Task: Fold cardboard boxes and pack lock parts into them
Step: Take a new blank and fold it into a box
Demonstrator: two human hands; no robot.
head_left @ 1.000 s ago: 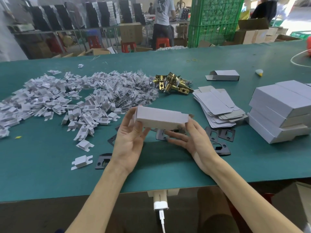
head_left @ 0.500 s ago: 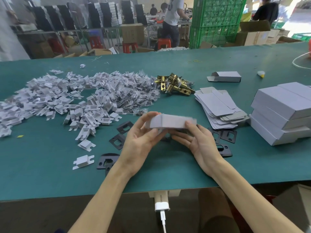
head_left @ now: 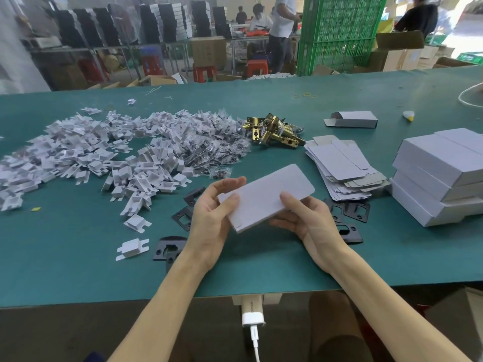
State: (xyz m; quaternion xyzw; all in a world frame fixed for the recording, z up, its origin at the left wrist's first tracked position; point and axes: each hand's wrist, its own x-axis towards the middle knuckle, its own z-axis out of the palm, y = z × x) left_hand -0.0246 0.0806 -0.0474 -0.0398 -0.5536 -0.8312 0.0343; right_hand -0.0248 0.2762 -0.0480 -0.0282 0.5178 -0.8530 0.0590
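We hold a flat white cardboard box: our left hand pinches its left end, our right hand curls round its right side, with black metal plates beside both hands.

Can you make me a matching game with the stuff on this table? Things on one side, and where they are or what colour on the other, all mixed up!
Things:
1. white box
2. brass lock parts
3. black plates
4. white plastic pieces

Clues:
A. a big heap far to the left
B. held by the left hand and right hand
C. dark, lying flat near the hands
D. shiny gold, in a small pile

Pairs: 1-B, 2-D, 3-C, 4-A.
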